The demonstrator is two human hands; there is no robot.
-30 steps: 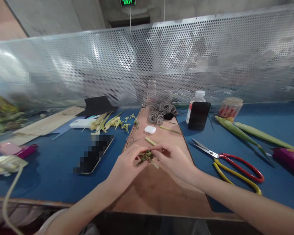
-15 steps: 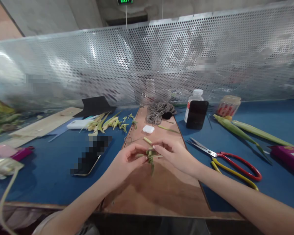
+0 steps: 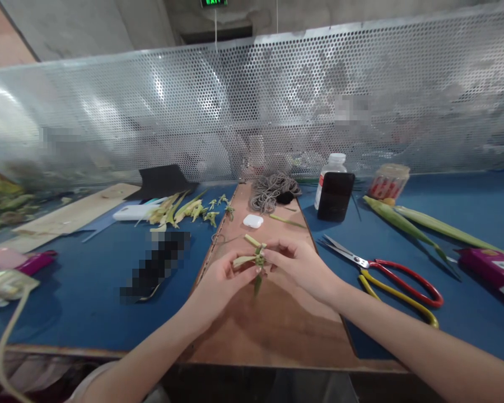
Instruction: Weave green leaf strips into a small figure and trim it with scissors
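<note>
At the far left, a pale cream plug block with a thick cable [image 3: 10, 285] lies on the blue tabletop [image 3: 88, 313], just beside a pink and magenta packet [image 3: 37, 261], whose contents are hidden. Further right, a dark flat phone [image 3: 157, 266], partly pixelated, lies in front of a row of pale green, torn leaf strips [image 3: 189, 210]. Next comes the bare left hand [image 3: 222, 277], thumb and fingers pinched on a small knotted piece of green leaf [image 3: 259, 259], which is held above the brown wooden board [image 3: 269, 336]. Behind it sit a small white rounded case [image 3: 252, 221], lid down, and a tangled heap of grey cord [image 3: 273, 190]. The bare right hand [image 3: 306, 268] grips the same piece between thumb and fingertips. Beyond, a capped white plastic bottle [image 3: 336, 162] stands behind an upright black slab [image 3: 336, 197]; its contents cannot be made out. Red-and-yellow-handled scissors [image 3: 363, 263] lie open nearer. A clear jar with red markings [image 3: 388, 182] stands behind long green leaves [image 3: 403, 220], its contents unclear, and a magenta box [image 3: 489, 271] lies at far right.
</note>
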